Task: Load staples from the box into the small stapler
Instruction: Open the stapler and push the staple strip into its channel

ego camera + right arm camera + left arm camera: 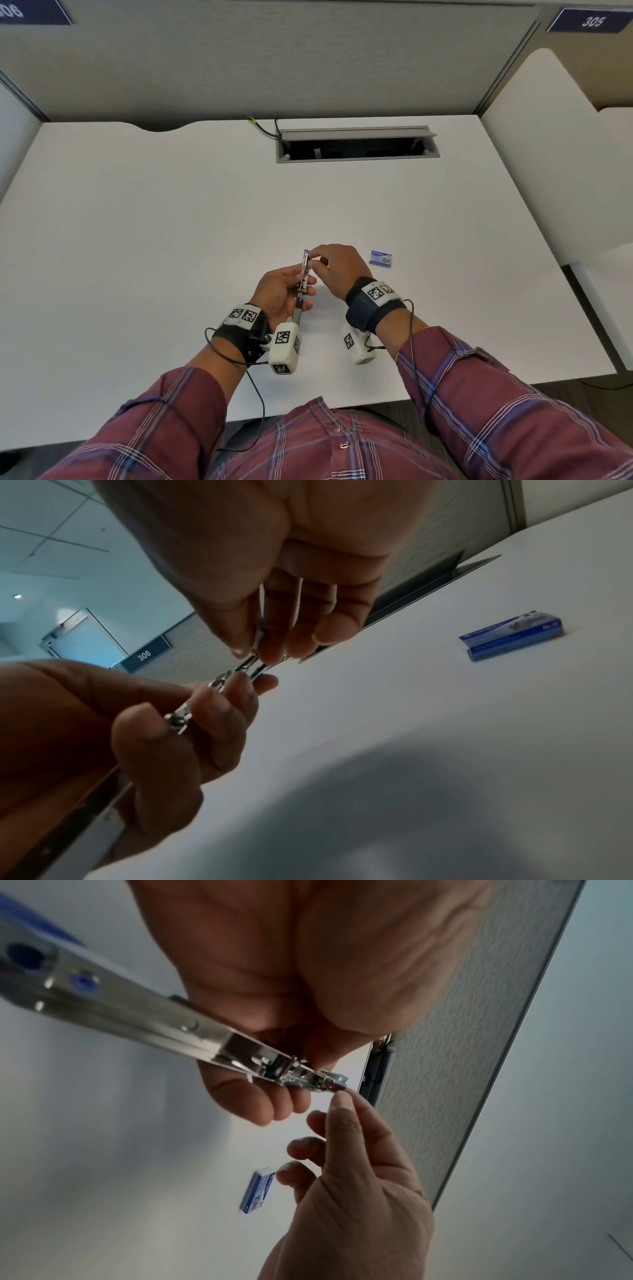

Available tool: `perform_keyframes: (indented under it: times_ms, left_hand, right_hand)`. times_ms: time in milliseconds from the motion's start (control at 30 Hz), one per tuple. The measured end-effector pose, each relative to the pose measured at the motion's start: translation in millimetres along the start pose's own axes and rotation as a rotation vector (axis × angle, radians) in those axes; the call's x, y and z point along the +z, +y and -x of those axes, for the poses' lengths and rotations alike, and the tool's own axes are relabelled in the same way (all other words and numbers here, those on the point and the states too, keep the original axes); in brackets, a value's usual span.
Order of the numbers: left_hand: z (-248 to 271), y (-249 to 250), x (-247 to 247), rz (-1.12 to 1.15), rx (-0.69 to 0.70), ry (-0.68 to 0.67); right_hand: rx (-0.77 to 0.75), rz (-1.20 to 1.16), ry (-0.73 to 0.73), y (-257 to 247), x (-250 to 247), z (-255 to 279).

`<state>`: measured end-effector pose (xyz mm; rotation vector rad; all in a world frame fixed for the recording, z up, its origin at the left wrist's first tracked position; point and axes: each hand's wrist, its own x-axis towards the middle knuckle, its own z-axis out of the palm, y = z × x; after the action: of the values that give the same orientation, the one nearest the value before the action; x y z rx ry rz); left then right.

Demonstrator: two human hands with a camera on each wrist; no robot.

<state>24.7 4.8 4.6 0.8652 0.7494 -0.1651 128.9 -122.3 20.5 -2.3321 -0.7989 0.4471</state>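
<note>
Our left hand (281,294) grips opened stapler (304,274); right hand (337,269) pinches staples (259,637); we align strip squarely with channel, slide gently.

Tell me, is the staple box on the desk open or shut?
Shut, it seems. The staple box lies flat on the desk, apart from both hands, with no flap or tray showing.

Maroon plaid sleeves (486,404), black wrist straps (366,308) (white tag-marked camera blocks (284,349), thin black cables (257,404))

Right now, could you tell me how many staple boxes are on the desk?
1. The staple box lies on the white desk, to the right of the right hand, touching neither hand. None other shows, though hands could hide something small.
</note>
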Motion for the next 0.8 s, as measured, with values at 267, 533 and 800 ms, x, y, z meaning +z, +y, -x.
perform_keyframes:
  times_ms: [267,533,800]
  left_hand:
    - [0.4,-4.5,-0.8,-0.025,0.004,-0.025]
    - [-1.5,-5.1,-6.2,0.021,-0.001,-0.014]
    - [-6.4,7.1,-5.5,-0.004,0.055,-0.046]
  right_hand:
    - [0.098,-0.125,-0.041,-2.9,2.7,3.5]
    - [0.061,-0.102,-0.131,-5.4,6.0,4.6]
    - [0.095,-0.180,0.062,-8.4,6.5,9.4]
